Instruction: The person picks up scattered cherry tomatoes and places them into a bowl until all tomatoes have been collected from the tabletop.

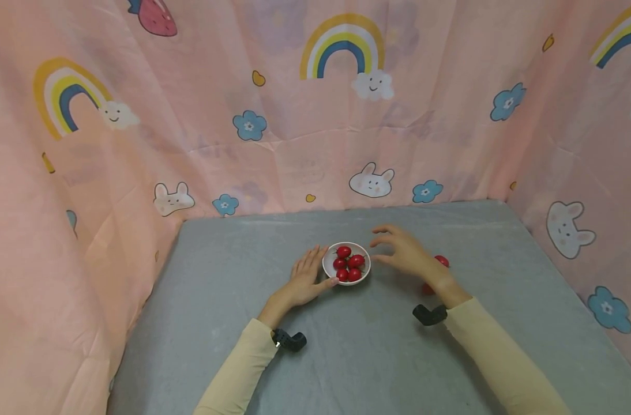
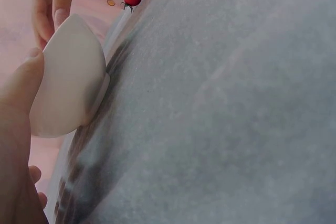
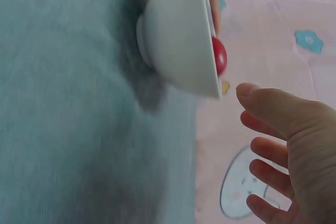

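Note:
In the head view, a small white bowl [image 1: 327, 271] stands on the table holding several red cherry tomatoes [image 1: 356, 261]. My left hand [image 1: 304, 280] lies along the bowl's left side with fingers extended, its thumb touching the near rim; the left wrist view shows the bowl's white outer wall [image 2: 73, 77] beside that thumb. To the right of the bowl, my right hand [image 1: 405, 253] hovers with fingers spread and loosely bent, nothing between them. In the right wrist view its thumb is apart from the bowl [image 3: 178, 35], where one tomato [image 3: 219, 56] shows above the rim.
Two more cherry tomatoes, one farther back [image 1: 442, 261] and one nearer [image 1: 427, 289], lie on the grey-covered table [image 1: 346, 357], partly hidden by my right wrist. A pink patterned curtain [image 1: 295, 161] hangs behind and on both sides of the table.

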A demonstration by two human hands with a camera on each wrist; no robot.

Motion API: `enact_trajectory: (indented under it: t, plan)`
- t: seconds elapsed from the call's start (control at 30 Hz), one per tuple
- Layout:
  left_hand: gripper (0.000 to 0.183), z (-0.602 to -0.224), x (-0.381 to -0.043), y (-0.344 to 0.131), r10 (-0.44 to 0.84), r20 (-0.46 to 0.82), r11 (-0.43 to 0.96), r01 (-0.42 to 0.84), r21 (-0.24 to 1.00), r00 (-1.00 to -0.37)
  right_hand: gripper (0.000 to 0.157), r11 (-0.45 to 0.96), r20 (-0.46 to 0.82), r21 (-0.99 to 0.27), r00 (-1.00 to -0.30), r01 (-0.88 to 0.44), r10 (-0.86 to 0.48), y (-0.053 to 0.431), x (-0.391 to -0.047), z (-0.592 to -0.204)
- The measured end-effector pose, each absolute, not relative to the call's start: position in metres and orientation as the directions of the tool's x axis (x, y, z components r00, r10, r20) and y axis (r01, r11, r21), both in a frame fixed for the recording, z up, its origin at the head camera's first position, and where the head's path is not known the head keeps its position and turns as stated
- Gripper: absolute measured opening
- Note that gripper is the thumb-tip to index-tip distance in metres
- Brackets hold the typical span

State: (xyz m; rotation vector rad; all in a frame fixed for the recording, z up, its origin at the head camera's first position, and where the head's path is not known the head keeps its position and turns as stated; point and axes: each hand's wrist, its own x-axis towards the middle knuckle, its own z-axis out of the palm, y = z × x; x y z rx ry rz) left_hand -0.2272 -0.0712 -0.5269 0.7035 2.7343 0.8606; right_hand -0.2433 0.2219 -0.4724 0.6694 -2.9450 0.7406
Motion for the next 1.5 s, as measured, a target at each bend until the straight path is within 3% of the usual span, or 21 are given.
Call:
enact_trajectory:
  t: [0.33, 0.73, 1.5]
  plan:
    - [0.087, -0.526, -0.227, -0.071, 0.493, -0.031, 0.715, 0.385, 0.584, -0.869, 0.031, 0.814, 0.167, -0.44, -0.925, -0.38, -0.341, 0.274, -0.241, -0.485]
    - [0.087, -0.527, -0.227, -0.071, 0.499, -0.025, 0.71, 0.393, 0.585, -0.866, 0.035, 0.869, 0.095, -0.39, -0.952, -0.304, -0.29, 0.322, -0.223, -0.489]
    - [0.088, -0.527, -0.228, -0.071, 0.493, -0.037, 0.722, 0.386, 0.574, -0.869, 0.035, 0.904, 0.074, -0.312, -0.956, -0.292, -0.284, 0.319, -0.215, -0.493]
